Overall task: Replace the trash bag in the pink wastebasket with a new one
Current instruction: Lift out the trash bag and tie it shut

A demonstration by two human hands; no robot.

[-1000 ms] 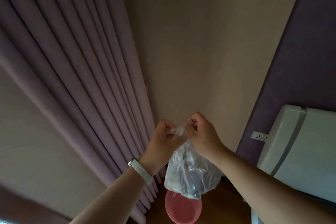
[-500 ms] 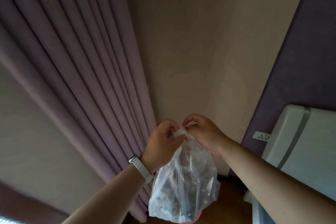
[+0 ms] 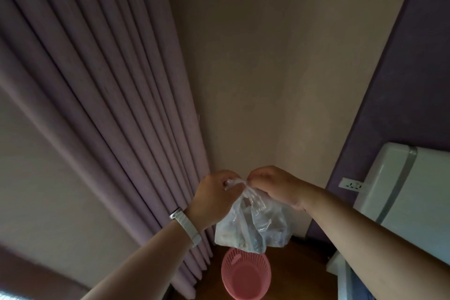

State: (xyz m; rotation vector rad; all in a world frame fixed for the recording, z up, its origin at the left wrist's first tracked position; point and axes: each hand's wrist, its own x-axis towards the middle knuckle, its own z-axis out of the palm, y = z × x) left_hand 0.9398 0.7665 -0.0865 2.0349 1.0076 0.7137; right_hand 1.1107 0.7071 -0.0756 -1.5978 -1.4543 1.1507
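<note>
The trash bag (image 3: 253, 224), clear and part-filled, hangs in the air above the pink wastebasket (image 3: 246, 275) on the floor; the left hand (image 3: 214, 200) and right hand (image 3: 275, 187) pinch its gathered mouth between their fingers; the contents look like crumpled scraps, perhaps.

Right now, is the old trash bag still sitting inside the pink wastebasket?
No, both hands, left hand and right hand, hold the clear trash bag up by its top above the pink wastebasket.
</note>
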